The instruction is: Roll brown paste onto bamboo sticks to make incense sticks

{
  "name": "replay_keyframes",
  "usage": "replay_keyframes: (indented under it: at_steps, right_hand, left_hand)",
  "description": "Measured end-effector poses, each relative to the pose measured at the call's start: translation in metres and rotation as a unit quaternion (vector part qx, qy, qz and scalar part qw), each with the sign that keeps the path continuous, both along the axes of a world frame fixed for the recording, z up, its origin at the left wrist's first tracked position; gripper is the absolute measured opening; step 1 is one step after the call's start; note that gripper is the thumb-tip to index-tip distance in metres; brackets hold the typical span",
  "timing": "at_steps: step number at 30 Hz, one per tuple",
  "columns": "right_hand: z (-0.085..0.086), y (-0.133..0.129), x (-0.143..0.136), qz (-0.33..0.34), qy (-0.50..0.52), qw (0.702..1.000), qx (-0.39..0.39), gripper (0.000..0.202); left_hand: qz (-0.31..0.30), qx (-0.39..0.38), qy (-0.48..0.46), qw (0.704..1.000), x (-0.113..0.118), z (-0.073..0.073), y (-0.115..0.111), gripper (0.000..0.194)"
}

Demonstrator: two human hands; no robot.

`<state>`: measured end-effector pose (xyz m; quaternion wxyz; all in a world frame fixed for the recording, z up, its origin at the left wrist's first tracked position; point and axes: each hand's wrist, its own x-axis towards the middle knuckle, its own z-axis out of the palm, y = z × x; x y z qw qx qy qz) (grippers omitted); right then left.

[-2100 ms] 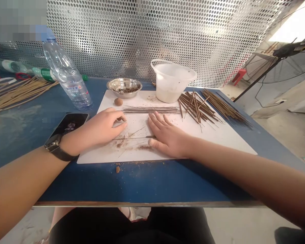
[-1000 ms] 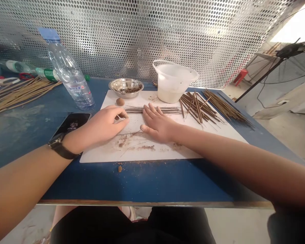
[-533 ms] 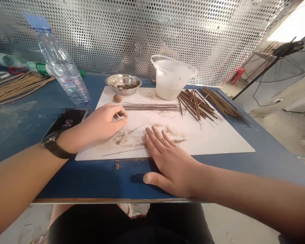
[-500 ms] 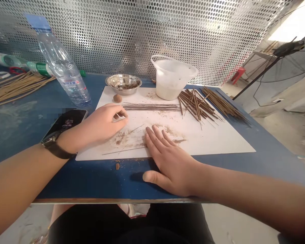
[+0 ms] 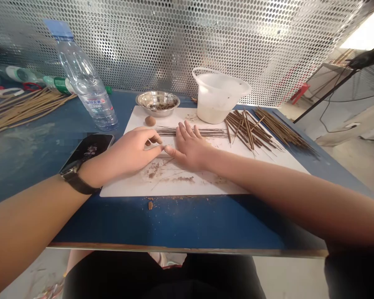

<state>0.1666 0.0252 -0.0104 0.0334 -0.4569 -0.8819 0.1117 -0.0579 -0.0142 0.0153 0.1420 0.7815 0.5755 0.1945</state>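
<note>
By perforated panel [image 5: 174, 50], blue table [image 5: 187, 220], white sheet [image 5: 127, 187]

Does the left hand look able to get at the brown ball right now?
Probably yes: the brown ball lies just beyond the left hand, with nothing visible between them; the metal bowl sits behind it.

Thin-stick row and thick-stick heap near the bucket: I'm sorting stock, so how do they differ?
The thin-stick row has fine strands; the thick-stick heap has visibly fatter pieces. The thin-stick row lies roughly parallel, while the thick-stick heap criss-crosses. The right hand partly covers the thin-stick row, but not the thick-stick heap. Both look brownish.
</note>
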Motion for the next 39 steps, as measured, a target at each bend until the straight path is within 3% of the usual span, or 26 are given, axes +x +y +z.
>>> replay_keyframes:
  at_steps: [5, 14, 18, 23, 33, 36, 39]
  right_hand:
    - [0.003, 0.001, -0.001, 0.016, -0.011, 1.000, -0.010, 0.129]
    - [0.009, -0.090, 0.019, 0.062, 0.025, 0.997, -0.039, 0.132]
    - [0.010, -0.110, 0.022, 0.056, 0.022, 0.997, -0.052, 0.131]
    - [0.008, -0.086, 0.010, 0.040, 0.011, 0.998, -0.038, 0.131]
    - [-0.001, 0.020, -0.017, 0.018, 0.010, 1.000, -0.014, 0.128]
    - [-0.002, 0.022, -0.018, 0.018, 0.008, 1.000, -0.014, 0.126]
    - [-0.002, 0.000, -0.015, 0.031, 0.022, 0.999, -0.010, 0.127]
  left_hand:
    - [0.018, 0.009, 0.021, 1.000, 0.001, 0.004, -0.001, 0.034]
    - [0.019, 0.007, 0.011, 1.000, 0.002, 0.005, -0.002, 0.033]
    - [0.002, 0.017, -0.006, 1.000, 0.002, 0.003, -0.003, 0.031]
    - [-0.001, 0.017, -0.010, 1.000, 0.003, 0.005, -0.002, 0.032]
    - [0.004, 0.042, -0.061, 0.997, 0.005, 0.013, -0.002, 0.046]
    - [0.001, 0.035, -0.071, 0.997, 0.005, 0.013, -0.001, 0.047]
    - [0.000, 0.041, -0.075, 0.996, 0.004, 0.010, 0.000, 0.047]
